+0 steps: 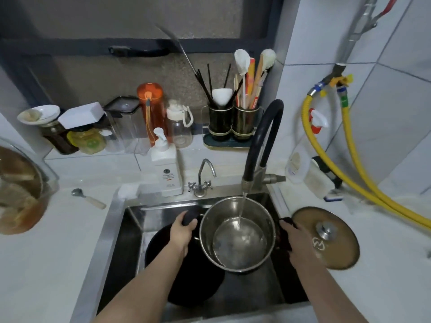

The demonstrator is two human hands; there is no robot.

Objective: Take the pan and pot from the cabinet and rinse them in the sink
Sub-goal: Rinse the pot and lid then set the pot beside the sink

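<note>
A steel pot (236,248) hangs over the sink (121,229), tilted a little toward me. My left hand (183,231) grips its black left handle and my right hand (299,243) grips the black right handle. Water runs from the black hose faucet (261,145) into the pot and pools at its bottom. A dark pan (193,283) lies in the sink basin under and left of the pot, partly covered by my left forearm.
The pot's glass lid (326,238) lies on the counter right of the sink. A soap bottle (166,169) and a small tap (201,180) stand behind the basin. A large glass jar (18,190) sits far left, a spoon (87,198) nearby. Yellow hoses (349,164) run along the right wall.
</note>
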